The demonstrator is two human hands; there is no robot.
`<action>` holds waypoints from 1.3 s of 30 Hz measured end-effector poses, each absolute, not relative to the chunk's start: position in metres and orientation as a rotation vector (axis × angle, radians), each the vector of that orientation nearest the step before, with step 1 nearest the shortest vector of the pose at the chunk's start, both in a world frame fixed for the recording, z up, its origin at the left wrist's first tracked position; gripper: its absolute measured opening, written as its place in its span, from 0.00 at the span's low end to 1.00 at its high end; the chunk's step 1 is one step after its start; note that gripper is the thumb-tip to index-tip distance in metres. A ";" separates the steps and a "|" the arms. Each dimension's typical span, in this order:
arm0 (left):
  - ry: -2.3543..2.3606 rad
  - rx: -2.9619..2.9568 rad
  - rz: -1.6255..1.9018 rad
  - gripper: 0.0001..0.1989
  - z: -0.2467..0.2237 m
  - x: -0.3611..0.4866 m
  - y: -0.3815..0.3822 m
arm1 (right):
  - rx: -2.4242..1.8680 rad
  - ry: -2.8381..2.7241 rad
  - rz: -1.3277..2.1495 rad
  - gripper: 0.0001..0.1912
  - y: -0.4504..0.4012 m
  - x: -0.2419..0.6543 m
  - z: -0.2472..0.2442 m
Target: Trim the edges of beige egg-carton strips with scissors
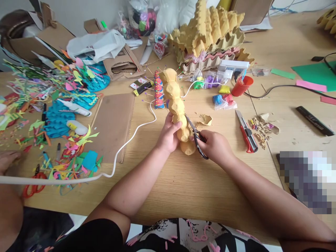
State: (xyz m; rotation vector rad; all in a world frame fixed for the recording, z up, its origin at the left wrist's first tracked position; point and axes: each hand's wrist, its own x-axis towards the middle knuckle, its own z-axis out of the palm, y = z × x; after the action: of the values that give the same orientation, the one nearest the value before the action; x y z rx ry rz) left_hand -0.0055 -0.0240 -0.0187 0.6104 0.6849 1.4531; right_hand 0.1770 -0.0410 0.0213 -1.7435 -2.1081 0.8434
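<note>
My left hand [170, 132] grips a long yellow strip of egg carton [175, 95] from its left side, thumb across the front. The strip stands tilted above the table, its cups in a row. In my right hand [216, 144] are black-handled scissors [196, 134], fingers through the loops. Their blades lie along the strip's right edge; whether they are parted I cannot tell. A small torn carton scrap [206, 120] rests on the table just beyond the scissors. Behind the strip is a red and blue painted carton piece [158, 91] stuck with pins.
Egg trays [210, 31] are stacked at the back. A utility knife [247, 134] and a red cup [242, 86] stand to the right. A white cable [123, 147] crosses the left side near brown cardboard [111, 127] and paper scraps. Another person's arm [10, 185] is at far left.
</note>
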 end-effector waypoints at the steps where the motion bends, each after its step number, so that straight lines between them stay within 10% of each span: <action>1: 0.676 0.609 1.449 0.31 -0.019 -0.006 -0.024 | -1.740 -2.102 0.861 0.26 -0.041 0.178 0.021; 22: 0.688 0.545 1.465 0.26 -0.017 -0.004 -0.024 | -1.412 -1.892 1.277 0.33 -0.026 0.188 -0.001; 39: 0.653 0.448 1.320 0.21 -0.020 -0.017 -0.029 | -1.617 -2.102 0.800 0.29 -0.020 0.199 0.008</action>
State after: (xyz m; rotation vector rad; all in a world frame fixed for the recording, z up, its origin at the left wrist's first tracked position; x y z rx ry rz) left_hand -0.0165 -0.0288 -0.0198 0.4478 0.6532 1.3204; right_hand 0.1989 -0.0203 0.0076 -1.6168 -2.1021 0.8002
